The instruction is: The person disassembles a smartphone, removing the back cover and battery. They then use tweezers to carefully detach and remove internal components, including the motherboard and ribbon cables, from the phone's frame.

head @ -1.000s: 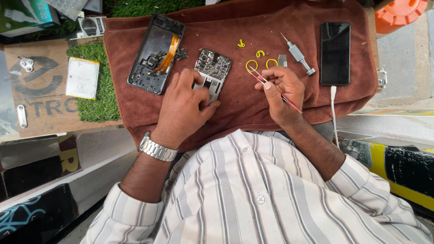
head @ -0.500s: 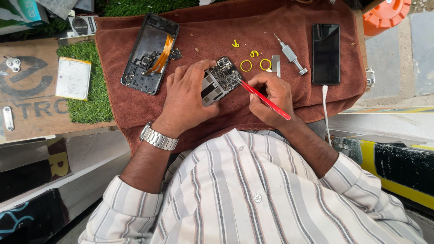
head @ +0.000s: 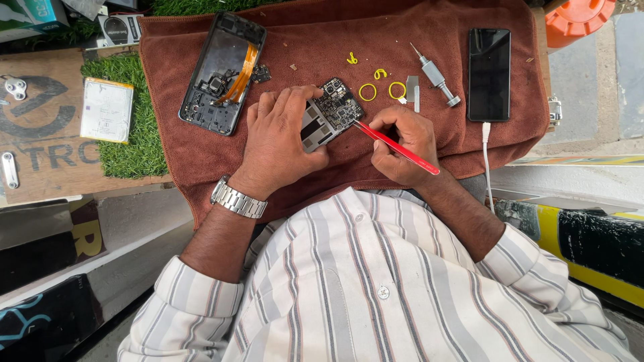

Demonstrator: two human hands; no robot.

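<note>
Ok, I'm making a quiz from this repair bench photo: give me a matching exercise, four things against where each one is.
Things:
1. circuit board
2. red tool
3. black phone
4. white battery

Places:
A. on the green turf
B. in the right hand
C. flat on the brown towel, cable plugged in
D. in the left hand

Pairs: 1-D, 2-B, 3-C, 4-A

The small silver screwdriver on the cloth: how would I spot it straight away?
Start at the brown towel. Near its right end lies a black phone; just left of it sits the screwdriver, tip pointing up-left. Unlike the yellow rings beside it, it is metal, grey and ridged.
</note>
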